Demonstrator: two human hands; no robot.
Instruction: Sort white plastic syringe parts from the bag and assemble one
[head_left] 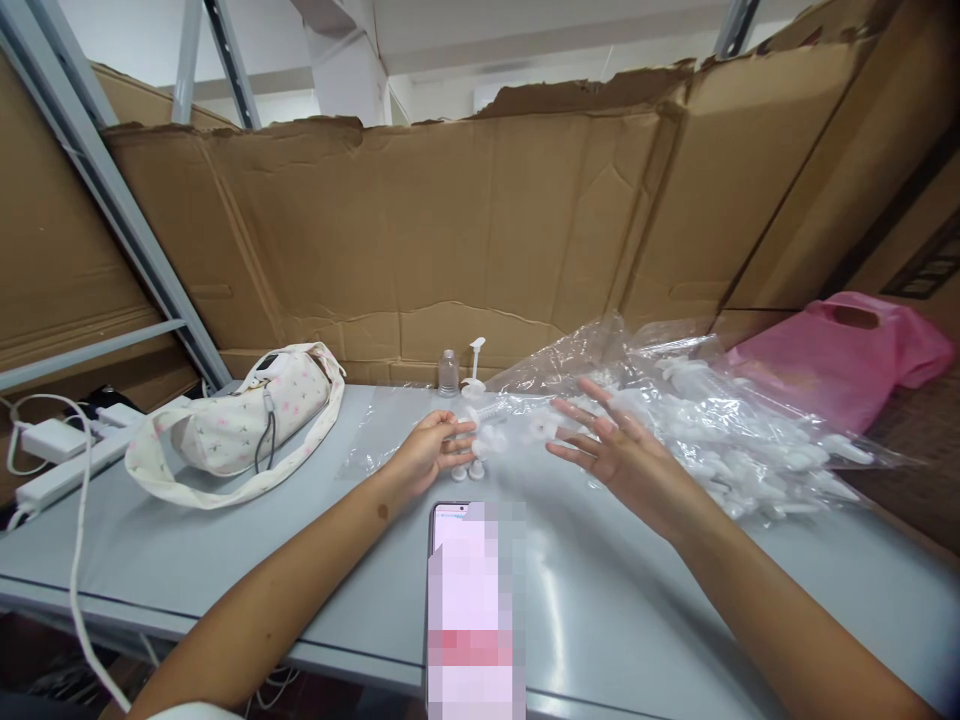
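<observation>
My left hand [431, 448] rests on the grey table [225, 560], its fingers curled around a small white plastic pump part [480, 440]; two more small white caps [466, 470] lie just below it. My right hand [615, 450] hovers palm-down with fingers spread, holding nothing, beside a heap of white plastic pump parts in clear plastic bags [705, 430]. One white pump head [475, 365] stands upright behind my left hand, next to a small clear bottle [448, 374].
A phone [474, 610] lies screen-up at the table's front edge. A floral fabric pouch [247, 420] with a strap lies at left, with a white power strip and cables [60, 450] beyond. A pink plastic bag [847, 355] sits at right. Cardboard walls [450, 230] stand behind.
</observation>
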